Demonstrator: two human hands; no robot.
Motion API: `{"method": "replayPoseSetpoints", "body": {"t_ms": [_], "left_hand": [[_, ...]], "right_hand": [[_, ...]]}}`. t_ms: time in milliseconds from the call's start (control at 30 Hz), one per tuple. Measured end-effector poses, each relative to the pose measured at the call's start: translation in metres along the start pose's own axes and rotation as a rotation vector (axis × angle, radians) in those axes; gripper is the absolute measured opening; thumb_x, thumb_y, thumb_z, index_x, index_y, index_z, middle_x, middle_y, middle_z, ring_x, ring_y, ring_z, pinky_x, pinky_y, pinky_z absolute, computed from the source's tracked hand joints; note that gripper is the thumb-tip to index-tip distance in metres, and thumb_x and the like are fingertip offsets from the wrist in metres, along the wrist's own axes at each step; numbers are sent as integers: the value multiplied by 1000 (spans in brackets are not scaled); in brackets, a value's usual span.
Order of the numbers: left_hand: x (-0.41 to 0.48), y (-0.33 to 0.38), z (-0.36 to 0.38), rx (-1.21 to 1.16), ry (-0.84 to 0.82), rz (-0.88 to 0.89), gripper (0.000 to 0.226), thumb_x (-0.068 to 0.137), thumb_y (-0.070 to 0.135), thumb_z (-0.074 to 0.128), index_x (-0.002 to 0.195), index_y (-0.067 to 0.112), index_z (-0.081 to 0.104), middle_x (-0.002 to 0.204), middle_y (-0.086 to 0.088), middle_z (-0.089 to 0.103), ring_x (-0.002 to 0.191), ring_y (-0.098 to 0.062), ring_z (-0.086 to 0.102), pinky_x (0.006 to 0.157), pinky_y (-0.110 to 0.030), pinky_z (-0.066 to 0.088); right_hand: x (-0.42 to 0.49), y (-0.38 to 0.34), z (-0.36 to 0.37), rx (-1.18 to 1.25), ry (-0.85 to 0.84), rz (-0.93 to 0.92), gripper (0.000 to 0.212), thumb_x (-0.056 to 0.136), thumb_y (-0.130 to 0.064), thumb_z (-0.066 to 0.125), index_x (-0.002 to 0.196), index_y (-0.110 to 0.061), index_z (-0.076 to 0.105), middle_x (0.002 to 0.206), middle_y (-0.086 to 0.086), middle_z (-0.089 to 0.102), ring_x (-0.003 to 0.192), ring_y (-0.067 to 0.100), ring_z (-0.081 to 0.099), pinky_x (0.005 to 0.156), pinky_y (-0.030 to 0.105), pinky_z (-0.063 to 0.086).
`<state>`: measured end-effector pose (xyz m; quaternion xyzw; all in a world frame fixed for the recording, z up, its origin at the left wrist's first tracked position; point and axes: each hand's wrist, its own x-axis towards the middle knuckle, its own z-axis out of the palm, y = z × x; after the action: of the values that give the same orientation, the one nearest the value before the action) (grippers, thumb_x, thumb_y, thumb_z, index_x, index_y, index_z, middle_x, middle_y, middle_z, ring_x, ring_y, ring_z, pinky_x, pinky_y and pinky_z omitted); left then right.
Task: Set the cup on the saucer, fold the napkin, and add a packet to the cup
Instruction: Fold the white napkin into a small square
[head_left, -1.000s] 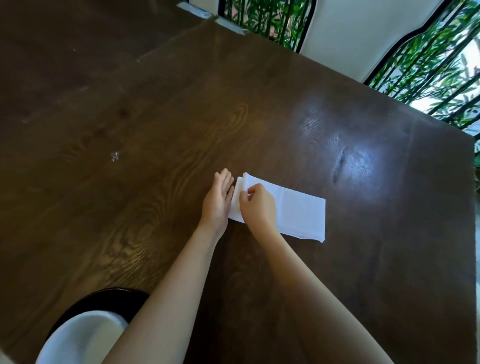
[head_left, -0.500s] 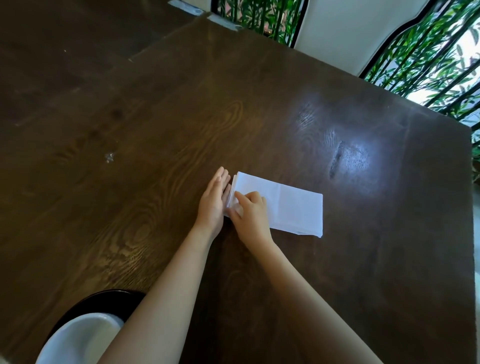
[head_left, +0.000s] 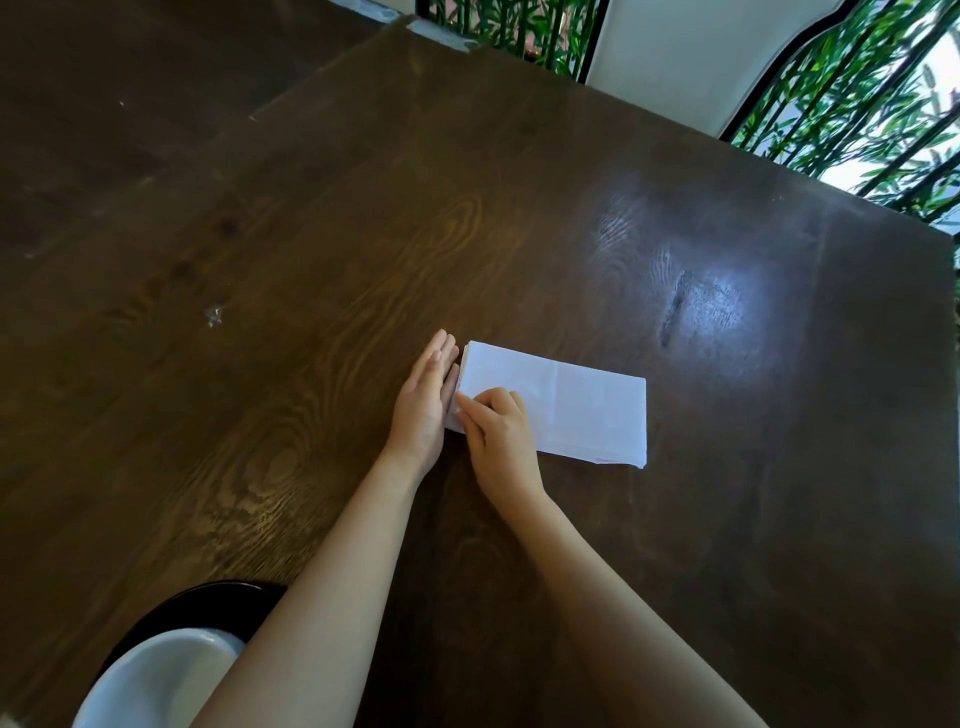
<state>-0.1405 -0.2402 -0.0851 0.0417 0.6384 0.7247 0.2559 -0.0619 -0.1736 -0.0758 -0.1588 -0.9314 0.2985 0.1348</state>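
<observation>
A white napkin (head_left: 587, 410) lies folded into a long rectangle on the dark wooden table (head_left: 311, 234). My left hand (head_left: 423, 402) is flat, fingers straight, its edge against the napkin's left end. My right hand (head_left: 501, 436) rests on the napkin's near left corner, fingers curled and pressing the layers down at the edge. At the bottom left a white cup (head_left: 156, 675) sits on a black saucer (head_left: 208, 597), partly hidden by my left forearm. No packet is in view.
The table's far edge runs diagonally at the upper right, with a white wall panel (head_left: 675, 57) and green bamboo behind black frames (head_left: 857, 104) beyond it. A small pale speck (head_left: 213, 315) marks the wood on the left.
The raised flap at the napkin's left end has been laid flat. My right hand has slid down to the near left corner; my left hand has stayed against the end.
</observation>
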Motion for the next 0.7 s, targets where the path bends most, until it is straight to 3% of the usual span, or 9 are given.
{"method": "replayPoseSetpoints", "body": {"t_ms": [133, 267, 367, 500, 600, 700], "left_hand": [[0, -1, 1, -1, -1, -10, 44, 99, 36, 36, 142, 27, 34, 148, 6, 40, 128, -5, 44, 87, -11, 48], [-2, -1, 2, 0, 1, -6, 45, 98, 35, 36, 142, 25, 35, 149, 3, 38, 133, -9, 40, 99, -22, 40], [-2, -1, 7, 211, 5, 33, 41, 99, 23, 36, 140, 26, 39, 148, 5, 39, 135, -10, 37, 108, -26, 33], [-4, -5, 16, 654, -12, 205, 49, 93, -3, 35, 138, 15, 44, 152, -2, 33, 140, -13, 28, 110, -20, 23], [-5, -12, 23, 940, -37, 271, 51, 92, -7, 37, 141, 8, 37, 157, -7, 20, 145, -21, 17, 115, -28, 19], [-5, -18, 26, 1112, -37, 292, 52, 94, -3, 36, 144, 9, 30, 159, -7, 10, 146, -23, 7, 117, -32, 17]], "right_hand": [[-3, 2, 3, 32, 9, -28, 21, 91, -10, 54, 104, -5, 69, 92, 14, 64, 86, 26, 53, 72, 33, 49], [-2, 6, 5, 92, -32, -3, 24, 93, -13, 52, 112, -9, 67, 95, 11, 62, 90, 23, 51, 75, 27, 44], [0, 12, -2, 233, -51, 82, 30, 95, -14, 46, 122, -12, 60, 110, 8, 63, 103, 18, 53, 85, 21, 40], [-1, 25, -21, 384, 109, 285, 31, 96, -9, 40, 122, -12, 58, 122, 3, 64, 112, 15, 57, 96, 24, 43], [2, 36, -30, 187, 167, 271, 37, 95, -6, 38, 128, -11, 52, 131, 4, 57, 123, 18, 47, 102, 23, 36], [4, 51, -30, -221, -16, 200, 49, 99, -24, 32, 146, -13, 26, 155, 4, 28, 145, 21, 18, 119, 35, 14]]}}
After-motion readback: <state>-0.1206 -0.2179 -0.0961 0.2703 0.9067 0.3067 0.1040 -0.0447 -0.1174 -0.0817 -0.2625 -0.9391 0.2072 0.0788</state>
